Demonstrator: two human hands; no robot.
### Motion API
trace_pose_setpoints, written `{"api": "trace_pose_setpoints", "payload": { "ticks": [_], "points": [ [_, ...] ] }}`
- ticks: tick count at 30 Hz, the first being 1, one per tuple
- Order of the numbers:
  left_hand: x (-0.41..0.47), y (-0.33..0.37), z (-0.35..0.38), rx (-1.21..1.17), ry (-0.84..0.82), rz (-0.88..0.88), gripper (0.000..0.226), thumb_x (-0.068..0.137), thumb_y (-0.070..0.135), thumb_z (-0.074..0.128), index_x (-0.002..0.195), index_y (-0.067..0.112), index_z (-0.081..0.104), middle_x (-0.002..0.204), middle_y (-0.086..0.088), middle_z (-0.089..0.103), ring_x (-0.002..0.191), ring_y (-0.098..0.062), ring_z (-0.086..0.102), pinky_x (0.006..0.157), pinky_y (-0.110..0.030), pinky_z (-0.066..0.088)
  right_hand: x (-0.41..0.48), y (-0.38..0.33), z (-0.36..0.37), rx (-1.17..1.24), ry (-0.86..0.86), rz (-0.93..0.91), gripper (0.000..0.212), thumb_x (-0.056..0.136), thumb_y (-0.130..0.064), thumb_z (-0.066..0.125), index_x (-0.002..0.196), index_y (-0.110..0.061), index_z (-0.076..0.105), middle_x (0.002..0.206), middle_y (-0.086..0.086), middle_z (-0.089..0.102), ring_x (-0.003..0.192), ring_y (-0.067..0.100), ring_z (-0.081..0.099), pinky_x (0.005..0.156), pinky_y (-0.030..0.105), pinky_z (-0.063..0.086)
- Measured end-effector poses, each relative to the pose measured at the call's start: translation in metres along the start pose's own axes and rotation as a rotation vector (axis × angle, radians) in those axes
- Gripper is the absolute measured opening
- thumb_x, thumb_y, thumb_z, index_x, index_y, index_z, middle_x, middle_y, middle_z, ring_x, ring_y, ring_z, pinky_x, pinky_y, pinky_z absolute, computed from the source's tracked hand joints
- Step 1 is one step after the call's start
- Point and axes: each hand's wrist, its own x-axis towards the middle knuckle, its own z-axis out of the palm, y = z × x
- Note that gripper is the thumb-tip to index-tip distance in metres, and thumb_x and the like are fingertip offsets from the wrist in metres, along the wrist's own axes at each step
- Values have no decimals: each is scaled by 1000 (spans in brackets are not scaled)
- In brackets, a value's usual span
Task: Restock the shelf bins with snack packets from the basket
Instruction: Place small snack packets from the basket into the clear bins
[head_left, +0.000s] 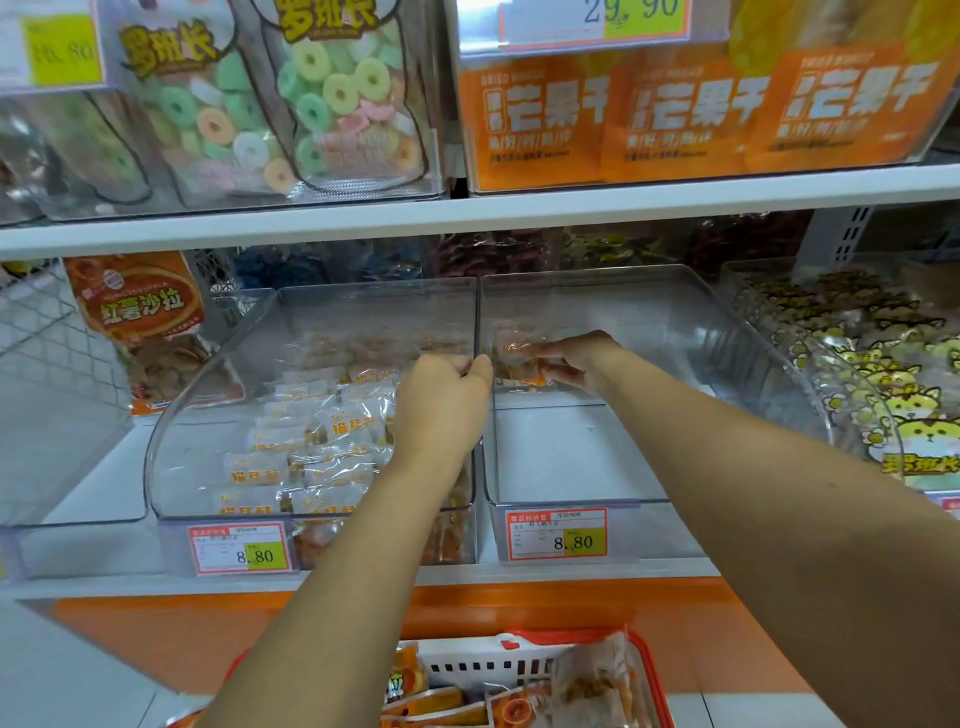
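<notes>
Left hand (441, 402) grips bin wall (476, 317) edge; right hand (574, 364) pinches snack packet (517, 358) deep in right bin (571, 457).

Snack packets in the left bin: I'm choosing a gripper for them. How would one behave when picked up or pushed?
The snack packets look like thin crinkly film, so probably floppy and light. Their glossy wrap may be slippery; piled loosely, they would likely slide over each other when pushed.

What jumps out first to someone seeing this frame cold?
A person reaches into the clear bins on the middle shelf: the right hand holds a snack packet at the back of the nearly empty right bin, the left hand at the wall of the fuller left bin. A red-rimmed basket sits below.
</notes>
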Motion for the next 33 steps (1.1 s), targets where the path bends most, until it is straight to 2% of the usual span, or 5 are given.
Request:
{"api": "trace_pose_setpoints", "payload": {
  "ticks": [12, 16, 23, 27, 33],
  "points": [
    [-44, 12, -22, 259, 100, 260, 34, 100, 33, 44, 110, 12, 68, 95, -6, 71, 87, -21, 63, 76, -32, 50, -146, -23, -36, -630, 130, -623, 47, 89, -42, 62, 57, -11, 45, 54, 4, 40, 50, 13, 38, 52, 26, 31],
    [-115, -7, -37, 71, 214, 445, 28, 99, 27, 43, 81, 14, 60, 73, 2, 59, 69, -7, 54, 62, -22, 43, -217, 20, -51, -658, 20, -709, 55, 87, -39, 65, 49, -16, 32, 43, -5, 29, 42, 8, 32, 44, 19, 23],
    [-180, -97, -10, 226, -264, 55, 30, 92, 31, 58, 65, 22, 48, 56, 8, 51, 54, -6, 49, 55, -24, 37, -231, 163, -75, -630, 94, -309, 33, 89, -19, 60, 58, -8, 54, 54, -3, 48, 51, 9, 41, 51, 25, 32],
    [-195, -131, 31, 263, -453, -50, 15, 87, 21, 66, 102, 20, 65, 89, 11, 63, 81, -4, 57, 70, -11, 43, -220, 229, -81, -652, 52, 15, 30, 95, -9, 45, 118, -2, 63, 111, 13, 66, 86, 19, 57, 72, 26, 42],
    [-203, -144, 98, 383, -578, 28, 58, 86, 27, 62, 141, 31, 43, 136, 3, 53, 122, -16, 51, 103, -30, 41, -217, 272, -81, -515, 16, 94, 48, 98, -32, 48, 53, -15, 42, 55, 2, 42, 53, 15, 39, 53, 28, 28]
  ]
}}
